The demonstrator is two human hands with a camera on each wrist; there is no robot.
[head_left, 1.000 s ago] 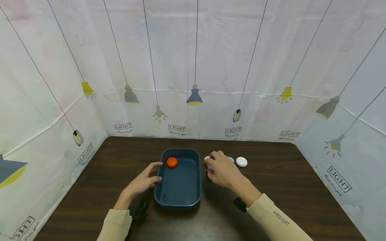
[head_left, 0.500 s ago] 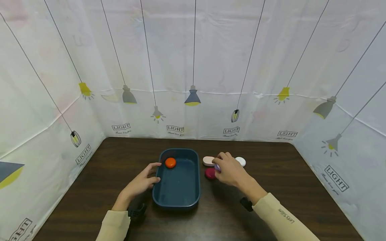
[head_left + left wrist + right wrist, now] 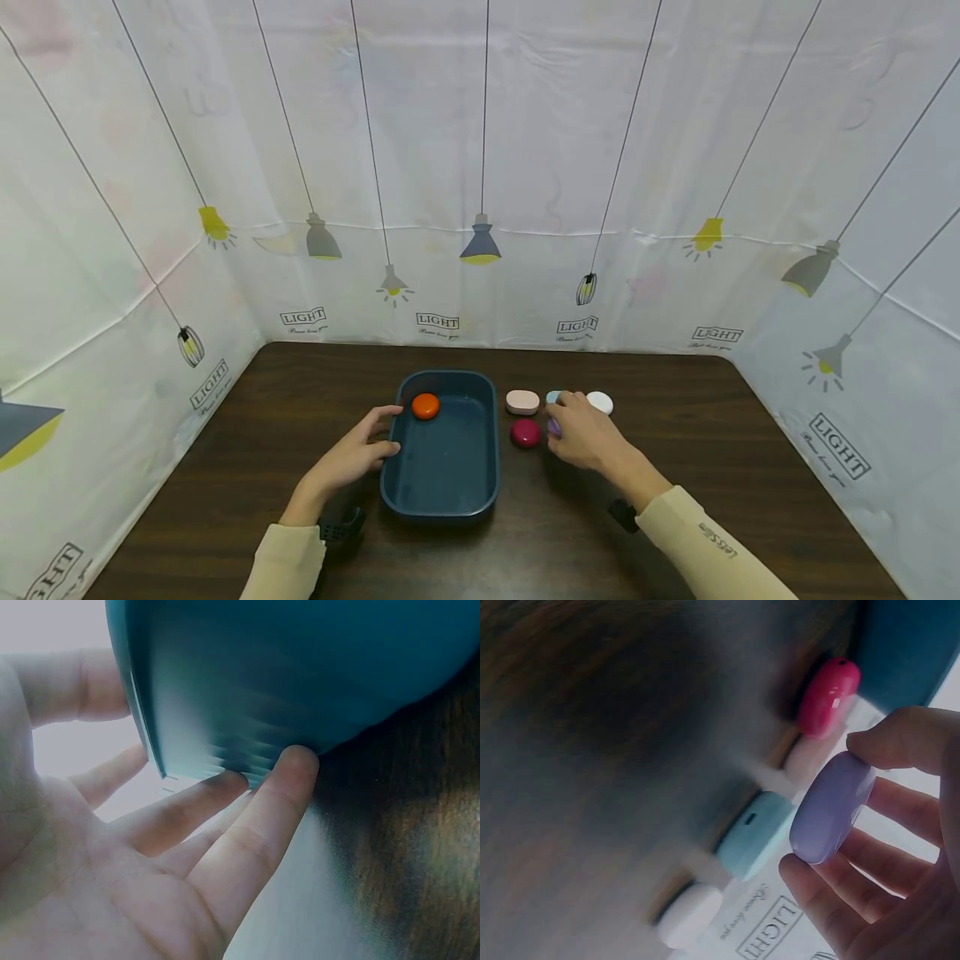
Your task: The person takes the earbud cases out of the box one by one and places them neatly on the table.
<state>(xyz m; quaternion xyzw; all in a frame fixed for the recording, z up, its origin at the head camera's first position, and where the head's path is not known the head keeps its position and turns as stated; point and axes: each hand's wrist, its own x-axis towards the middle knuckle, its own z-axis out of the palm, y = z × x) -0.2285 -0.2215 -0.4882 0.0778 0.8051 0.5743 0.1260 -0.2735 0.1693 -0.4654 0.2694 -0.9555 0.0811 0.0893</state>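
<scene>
My right hand (image 3: 587, 432) pinches a lilac earbud case (image 3: 832, 808) between thumb and fingertips, just in front of a light blue earbud case (image 3: 755, 834). In the head view the hand covers most of both. A dark red earbud case (image 3: 525, 432) and a pale pink earbud case (image 3: 522, 402) lie to its left, and a white earbud case (image 3: 600, 402) lies behind it on the right. My left hand (image 3: 351, 450) rests with extended fingers against the left side of a dark blue bin (image 3: 495, 467). Inside the bin, an orange earbud case (image 3: 425, 406) lies near the back left corner.
The bin stands near the middle of a dark wooden table (image 3: 712, 467). A white curtain (image 3: 525, 275) printed with hanging lamps encloses the back and both sides.
My right hand has moved rightward with the lilac earbud case, uncovering the dark red and pale pink cases. The left hand has stayed at the bin.
</scene>
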